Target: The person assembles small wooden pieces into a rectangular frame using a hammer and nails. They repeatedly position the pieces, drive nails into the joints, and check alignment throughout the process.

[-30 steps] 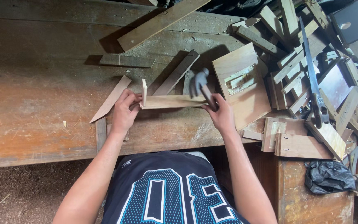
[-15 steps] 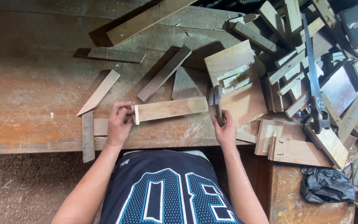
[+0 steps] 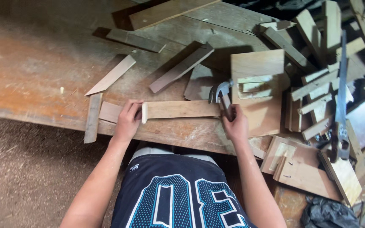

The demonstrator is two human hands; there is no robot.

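A flat wooden board (image 3: pixel 181 109) lies lengthwise along the near edge of the workbench (image 3: pixel 34 80), just ahead of the person's torso, where both arms can reach it without stretching. The left hand (image 3: pixel 127 120) sits at the board's 9 o'clock end, fingers curled over a small upright wooden strip (image 3: pixel 144 112) set against that end, apparently to keep the two pieces flush. At the 3 o'clock end the right hand (image 3: pixel 234 122) is wrapped tightly around the handle of a claw hammer (image 3: pixel 221 95), its metal head raised just above the board's corner, claw toward 12 o'clock; the short choke on the handle suggests small, controlled taps. A short offcut (image 3: pixel 110 112) lies beyond the left hand at 9 o'clock, beside a narrow batten (image 3: pixel 93 117). Angled slats (image 3: pixel 181 67) rest at 12 o'clock. From 1 to 4 o'clock lies a heap of offcuts (image 3: pixel 313 84), with a handsaw (image 3: pixel 341 101) laid across it.
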